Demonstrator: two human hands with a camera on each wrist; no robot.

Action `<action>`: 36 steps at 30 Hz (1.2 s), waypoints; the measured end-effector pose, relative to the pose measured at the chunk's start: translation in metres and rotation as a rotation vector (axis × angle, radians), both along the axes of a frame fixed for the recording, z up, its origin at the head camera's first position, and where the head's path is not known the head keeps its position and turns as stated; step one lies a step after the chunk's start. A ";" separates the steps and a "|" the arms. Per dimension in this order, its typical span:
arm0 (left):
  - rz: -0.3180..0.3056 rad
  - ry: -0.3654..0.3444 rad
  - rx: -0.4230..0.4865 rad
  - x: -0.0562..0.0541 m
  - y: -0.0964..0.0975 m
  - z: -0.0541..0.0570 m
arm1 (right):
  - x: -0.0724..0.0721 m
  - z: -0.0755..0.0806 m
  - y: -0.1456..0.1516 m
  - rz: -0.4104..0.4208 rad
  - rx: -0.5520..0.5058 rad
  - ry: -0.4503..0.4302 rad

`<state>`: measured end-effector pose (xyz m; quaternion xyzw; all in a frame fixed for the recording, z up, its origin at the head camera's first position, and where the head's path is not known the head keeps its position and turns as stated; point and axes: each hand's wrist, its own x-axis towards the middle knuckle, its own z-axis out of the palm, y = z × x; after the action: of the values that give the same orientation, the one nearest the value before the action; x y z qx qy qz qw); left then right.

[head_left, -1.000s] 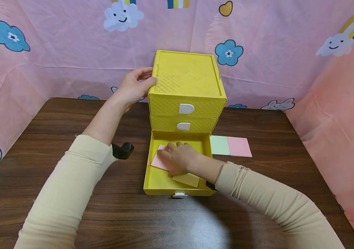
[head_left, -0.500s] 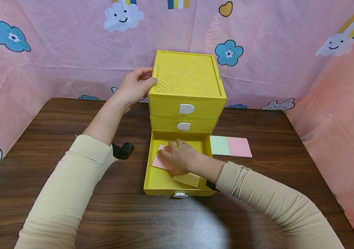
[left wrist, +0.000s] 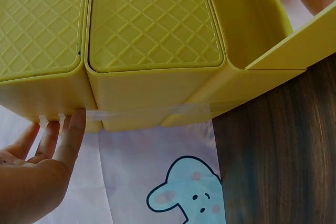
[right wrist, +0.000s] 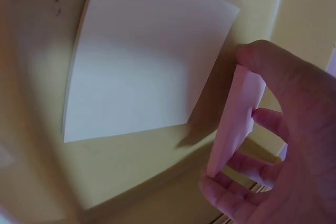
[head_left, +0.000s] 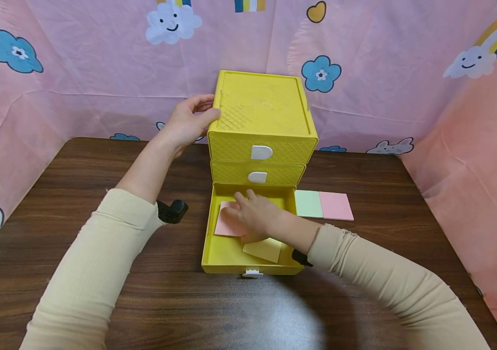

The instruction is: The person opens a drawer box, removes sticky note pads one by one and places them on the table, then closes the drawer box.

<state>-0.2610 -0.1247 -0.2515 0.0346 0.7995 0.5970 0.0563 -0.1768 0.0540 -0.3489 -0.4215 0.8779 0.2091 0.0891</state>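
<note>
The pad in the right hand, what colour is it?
The pad is pink; it shows best in the head view.

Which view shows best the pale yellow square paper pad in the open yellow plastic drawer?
The right wrist view: the pad is large, uncovered, but cropped on top. The head view shows it smaller, partly behind the right hand; the left wrist view does not.

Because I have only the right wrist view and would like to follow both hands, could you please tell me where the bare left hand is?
Observer: The left hand touches the yellow plastic drawer unit at its upper left side.
Operator: Thank you; is any part of it closed?
Observer: Yes, the top drawer and middle drawer are.
Operator: And does anything lie beside it?
Observer: A square pale green paper pad and a square pink paper pad lie to its right.
</note>
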 end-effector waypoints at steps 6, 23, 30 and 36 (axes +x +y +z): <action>-0.003 -0.004 0.018 -0.001 0.000 0.000 | -0.001 0.005 0.006 0.045 -0.073 0.028; -0.005 0.006 0.020 -0.002 0.000 -0.001 | 0.004 0.012 0.029 0.150 -0.246 0.048; -0.003 0.009 0.015 -0.002 0.001 -0.001 | 0.008 0.014 0.041 0.164 -0.314 0.045; -0.007 0.003 0.016 -0.002 0.000 -0.001 | 0.012 0.019 0.049 0.155 -0.345 0.040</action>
<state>-0.2628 -0.1246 -0.2525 0.0388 0.7945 0.6033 0.0570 -0.1644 0.1033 -0.3304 -0.4926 0.8673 0.0698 -0.0183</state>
